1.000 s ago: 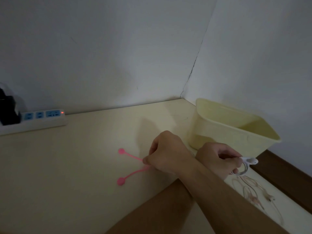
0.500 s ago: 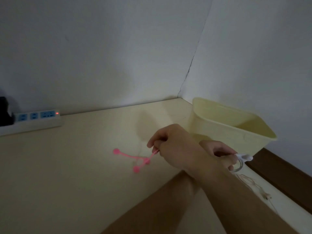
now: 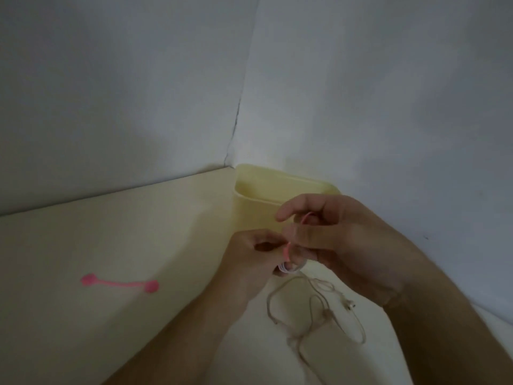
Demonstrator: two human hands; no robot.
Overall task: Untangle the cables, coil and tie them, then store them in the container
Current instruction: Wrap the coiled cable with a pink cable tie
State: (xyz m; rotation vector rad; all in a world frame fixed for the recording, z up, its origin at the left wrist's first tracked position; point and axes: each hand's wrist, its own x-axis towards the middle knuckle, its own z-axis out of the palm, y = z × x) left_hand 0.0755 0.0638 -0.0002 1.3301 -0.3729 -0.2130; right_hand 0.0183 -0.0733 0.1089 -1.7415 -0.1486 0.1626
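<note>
One white cable [image 3: 290,269] is coiled and held between both hands; the left hand [image 3: 247,257] grips the coil while the right hand [image 3: 333,232] pinches a pink silicone tie [image 3: 287,250] around it, so tying looks underway. At 5 o'clock, an earphone cable [image 3: 313,307] lies loose on the worktop [image 3: 83,329]. A spare pink tie [image 3: 119,283] waits at 9 o'clock. The yellow container [image 3: 255,201], at 12 o'clock, shows nothing inside; its bottom is hidden.

The container [image 3: 251,209] looks like smooth, matt yellow plastic. The pink tie [image 3: 120,283] on the table [image 3: 83,245] seems soft rubber or silicone. The table surface is smooth and matt. The loose cable [image 3: 319,304] has a thin, smooth plastic coat.
</note>
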